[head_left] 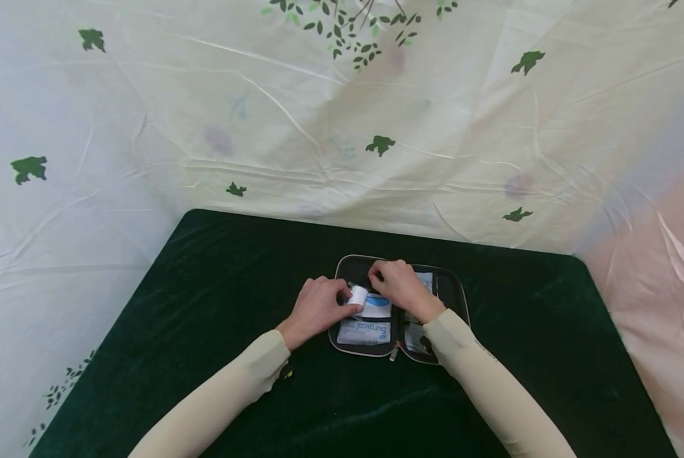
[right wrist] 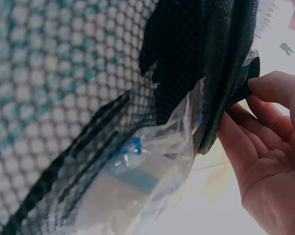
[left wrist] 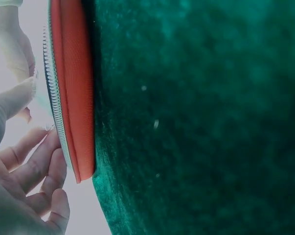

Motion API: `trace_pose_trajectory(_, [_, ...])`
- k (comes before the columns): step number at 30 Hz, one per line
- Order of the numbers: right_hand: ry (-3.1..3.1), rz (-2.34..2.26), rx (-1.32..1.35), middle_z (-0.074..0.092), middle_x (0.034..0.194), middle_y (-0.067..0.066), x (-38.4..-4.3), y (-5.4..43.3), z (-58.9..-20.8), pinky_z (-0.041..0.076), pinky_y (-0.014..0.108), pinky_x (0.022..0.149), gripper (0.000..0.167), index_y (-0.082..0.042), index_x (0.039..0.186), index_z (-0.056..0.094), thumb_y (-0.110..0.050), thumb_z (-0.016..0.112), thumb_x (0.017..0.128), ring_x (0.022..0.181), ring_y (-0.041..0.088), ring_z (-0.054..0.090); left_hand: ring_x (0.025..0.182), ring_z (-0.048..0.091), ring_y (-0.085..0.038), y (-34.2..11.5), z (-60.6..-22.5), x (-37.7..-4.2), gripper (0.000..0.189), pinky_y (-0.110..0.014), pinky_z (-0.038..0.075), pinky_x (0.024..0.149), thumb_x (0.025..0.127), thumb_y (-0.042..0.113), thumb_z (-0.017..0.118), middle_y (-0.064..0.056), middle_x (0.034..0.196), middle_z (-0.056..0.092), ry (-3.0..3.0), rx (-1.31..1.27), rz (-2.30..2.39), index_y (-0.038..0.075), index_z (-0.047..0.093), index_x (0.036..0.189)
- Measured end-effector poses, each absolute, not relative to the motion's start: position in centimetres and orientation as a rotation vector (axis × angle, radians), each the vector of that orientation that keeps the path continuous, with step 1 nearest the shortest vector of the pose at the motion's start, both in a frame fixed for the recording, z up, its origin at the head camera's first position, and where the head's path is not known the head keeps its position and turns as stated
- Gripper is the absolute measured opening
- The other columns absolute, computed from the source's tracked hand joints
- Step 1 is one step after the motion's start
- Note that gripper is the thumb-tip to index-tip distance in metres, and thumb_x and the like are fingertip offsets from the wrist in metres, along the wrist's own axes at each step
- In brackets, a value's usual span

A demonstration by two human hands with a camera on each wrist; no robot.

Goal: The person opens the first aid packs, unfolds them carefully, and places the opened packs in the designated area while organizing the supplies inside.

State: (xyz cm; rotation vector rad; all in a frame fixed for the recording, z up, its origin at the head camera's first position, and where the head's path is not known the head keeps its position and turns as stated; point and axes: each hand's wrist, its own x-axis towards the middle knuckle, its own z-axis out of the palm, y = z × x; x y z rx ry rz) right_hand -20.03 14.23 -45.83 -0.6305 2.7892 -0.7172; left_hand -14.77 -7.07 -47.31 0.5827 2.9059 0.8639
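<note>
An open zip-up first-aid case point(head_left: 452, 289) lies on the table, black inside; the left wrist view shows its red outer shell point(left wrist: 76, 88) and zipper. Over its left half, my left hand point(head_left: 319, 305) pinches a small white roll point(head_left: 357, 296) in clear wrapping between thumb and fingers. Beside the roll sits a white and blue packet point(head_left: 378, 306), and below it a packet marked "Surgical" point(head_left: 363, 333). My right hand point(head_left: 401, 289) reaches over the spine. In the right wrist view its thumb and finger pinch a black strip point(right wrist: 244, 90) at the case.
Dark green velvet cloth covers the table point(head_left: 233, 267). More packets point(head_left: 416, 338) lie in the case's right half, partly under the right arm. Black mesh point(right wrist: 64, 73) fills much of the right wrist view, with a clear-wrapped packet point(right wrist: 132, 181) below. Patterned white fabric point(head_left: 296, 127) hangs behind.
</note>
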Motion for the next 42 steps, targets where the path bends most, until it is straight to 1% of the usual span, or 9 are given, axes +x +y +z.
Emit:
trace_pose_trajectory(9, [2.762,-0.751,-0.645,0.065,0.083,0.002,-20.4,14.4,-45.8,0.049,0.028,0.056,0.016,-0.006,0.112,0.073,-0.015,0.065,0.101,0.06,0.012,0.057,0.07,0.052,-0.006,-6.8,-47.5,-15.1,0.031,-0.029,0.044,0.074,0.088,0.048,0.08,0.009,0.079,0.066,2.92,0.639,0.753,0.02,0.075,0.098])
trace_pose_trajectory(21, [2.74,-0.771,-0.637,0.063,0.081,0.002,-20.4,14.6,-45.6,0.048,0.028,0.058,0.018,-0.005,0.114,0.072,-0.015,0.063,0.102,0.061,0.013,0.056,0.067,0.051,-0.007,-6.7,-47.3,-15.2,0.03,-0.029,0.043,0.07,0.089,0.048,0.079,0.01,0.074,0.062,2.943,0.623,0.746,0.019,0.075,0.097])
trace_pose_trajectory(25, [2.725,-0.776,-0.643,0.063,0.081,0.001,-20.5,14.8,-45.7,0.049,0.028,0.059,0.018,-0.006,0.114,0.072,-0.015,0.064,0.101,0.062,0.013,0.056,0.066,0.05,-0.008,-6.7,-47.4,-15.4,0.031,-0.029,0.042,0.068,0.089,0.049,0.08,0.009,0.073,0.061,3.012,0.598,0.733,0.02,0.072,0.092])
trace_pose_trajectory(30, [2.717,-0.773,-0.659,0.063,0.081,0.001,-20.5,14.8,-45.6,0.049,0.028,0.059,0.017,-0.006,0.114,0.072,-0.015,0.064,0.101,0.062,0.012,0.057,0.07,0.049,-0.011,-6.7,-47.5,-15.7,0.035,-0.03,0.042,0.068,0.088,0.054,0.078,0.005,0.082,0.057,3.058,0.554,0.658,0.021,0.068,0.088])
trace_pose_trajectory(32, [2.714,-0.765,-0.67,0.064,0.082,0.001,-20.5,14.9,-45.5,0.049,0.028,0.059,0.017,-0.006,0.113,0.072,-0.014,0.064,0.101,0.062,0.012,0.057,0.076,0.049,-0.014,-6.7,-47.6,-15.8,0.038,-0.031,0.044,0.071,0.087,0.056,0.078,0.002,0.091,0.056,3.069,0.527,0.644,0.02,0.067,0.092])
trace_pose_trajectory(34, [2.71,-0.757,-0.682,0.065,0.084,0.002,-20.5,14.9,-45.4,0.049,0.027,0.059,0.017,-0.006,0.113,0.072,-0.014,0.063,0.101,0.063,0.012,0.057,0.087,0.053,-0.018,-6.7,-47.6,-16.0,0.043,-0.035,0.047,0.077,0.087,0.057,0.078,-0.003,0.103,0.057,3.08,0.505,0.66,0.018,0.067,0.102])
trace_pose_trajectory(37, [2.709,-0.734,-0.711,0.068,0.09,0.004,-20.5,14.9,-45.4,0.05,0.027,0.06,0.016,-0.006,0.113,0.073,-0.014,0.063,0.102,0.064,0.011,0.058,0.119,0.054,-0.028,-6.7,-47.7,-16.3,0.058,-0.046,0.048,0.096,0.088,0.056,0.078,-0.011,0.133,0.056,3.076,0.516,0.702,0.016,0.063,0.127])
trace_pose_trajectory(40, [2.707,-0.712,-0.745,0.07,0.097,0.005,-20.6,15.0,-45.4,0.051,0.027,0.062,0.017,-0.006,0.113,0.073,-0.014,0.062,0.103,0.067,0.011,0.059,0.149,0.033,-0.038,-6.8,-47.8,-16.6,0.071,-0.06,0.036,0.114,0.092,0.052,0.075,-0.015,0.16,0.038,3.026,0.582,0.717,0.022,0.05,0.151])
trace_pose_trajectory(42, [2.705,-0.701,-0.765,0.07,0.099,0.005,-20.6,15.0,-45.4,0.052,0.028,0.063,0.016,-0.006,0.113,0.073,-0.014,0.062,0.103,0.069,0.011,0.059,0.156,0.019,-0.039,-6.9,-47.9,-16.9,0.071,-0.065,0.027,0.118,0.095,0.05,0.072,-0.013,0.168,0.028,2.98,0.633,0.71,0.027,0.045,0.156])
